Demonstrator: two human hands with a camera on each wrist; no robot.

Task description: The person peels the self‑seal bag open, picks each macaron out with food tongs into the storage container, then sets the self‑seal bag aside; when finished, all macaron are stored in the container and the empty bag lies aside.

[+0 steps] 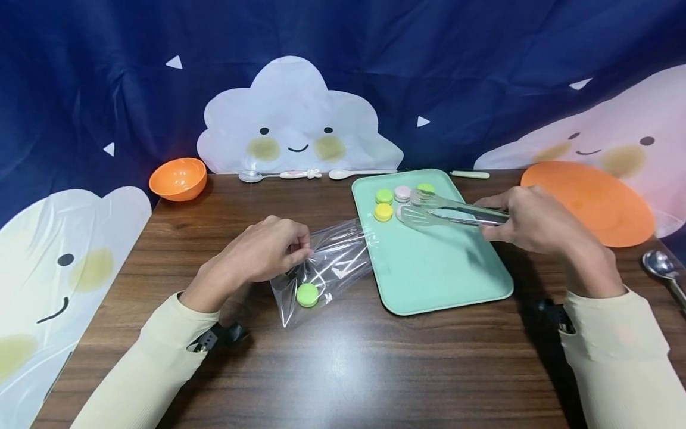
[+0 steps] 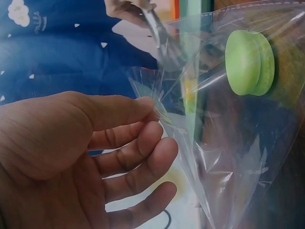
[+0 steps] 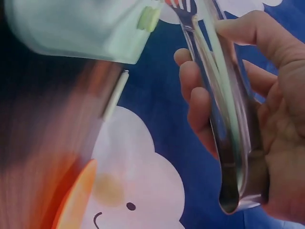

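1. Dark wood-grain table (image 1: 343, 369) under a navy cloud-print backdrop (image 1: 482, 53): on it a mint tray (image 1: 439, 268) bears four toy macarons (image 1: 402, 193) clustered at its far left corner.
2. Metal tongs (image 1: 455, 213) lie with their long axis pointing left, tips parted just beside the macarons; the right hand (image 1: 536, 223) grips their handles and is the nearer hand.
3. Left of the tray, the left hand (image 1: 262, 250) pinches the mouth of a clear plastic bag (image 1: 332, 262); a green macaron (image 1: 307, 295) sits inside.
4. Farther off: orange bowl (image 1: 178, 177), orange plate (image 1: 589, 202), spoons (image 1: 278, 175) along the far edge.
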